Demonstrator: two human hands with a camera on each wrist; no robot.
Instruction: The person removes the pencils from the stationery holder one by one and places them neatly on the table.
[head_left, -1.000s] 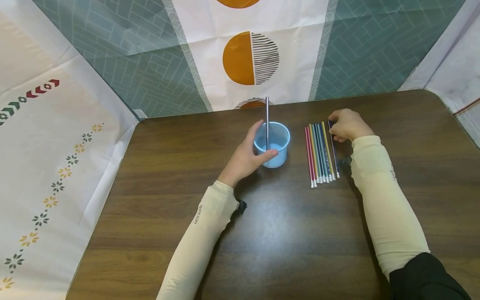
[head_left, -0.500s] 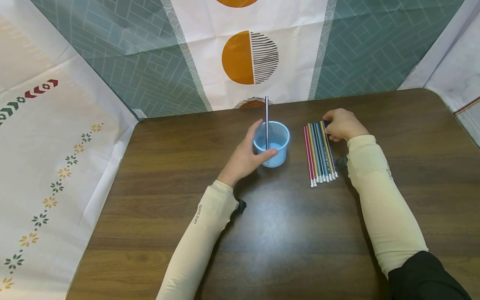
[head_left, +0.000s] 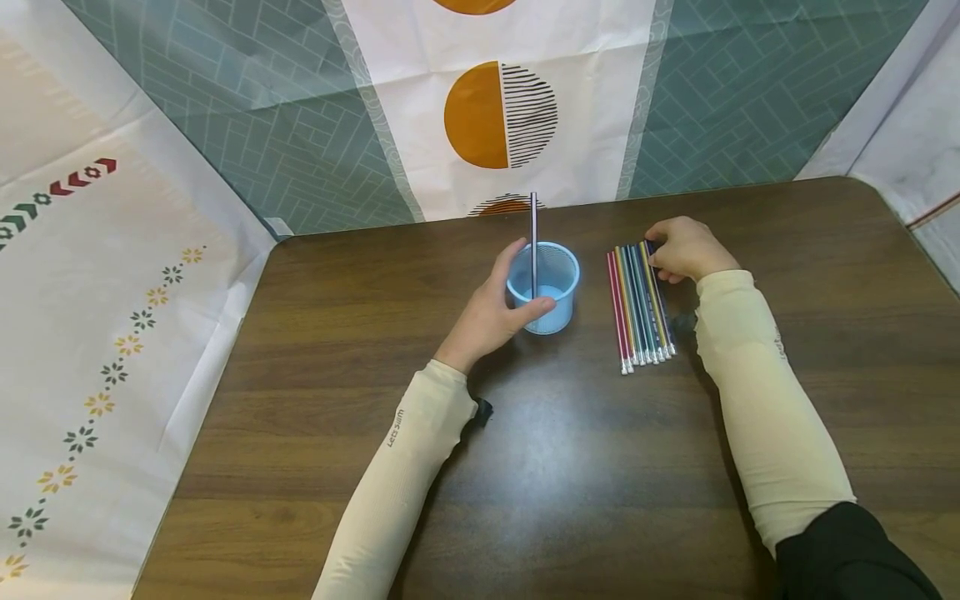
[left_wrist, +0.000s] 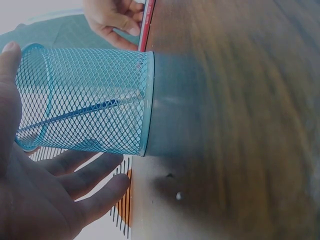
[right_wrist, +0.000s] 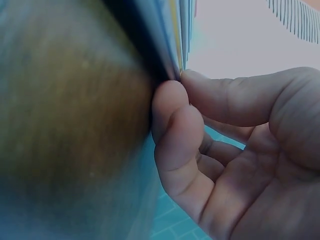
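My left hand (head_left: pixel 487 321) spans a light-blue mesh pencil cup (head_left: pixel 551 323), thumb on the near rim and index finger at the far side. In the left wrist view its other fingers (left_wrist: pixel 102 197) spread out apart from the mesh. One dark striped pencil (head_left: pixel 534 225) leans inside the cup, eraser end down. My right hand (head_left: pixel 692 247) pinches the far end of a dark navy pencil (head_left: pixel 664 310) between thumb and fingertips. That pencil lies at the right side of a close row of pencils (head_left: pixel 627 312), red, yellow, green and blue, erasers toward me. The pinched tip is hidden by the fingers.
Everything stands on a brown wood-grain table (head_left: pixel 360 333) with a rounded far right corner. A patterned cloth (head_left: pixel 300 150) hangs behind the far edge, and white cloth (head_left: pixel 112 400) is at the left.
My right hand has moved left, bringing the navy pencil against the row's right side. In the last half second it has stayed there. My left hand and the cup have not moved.
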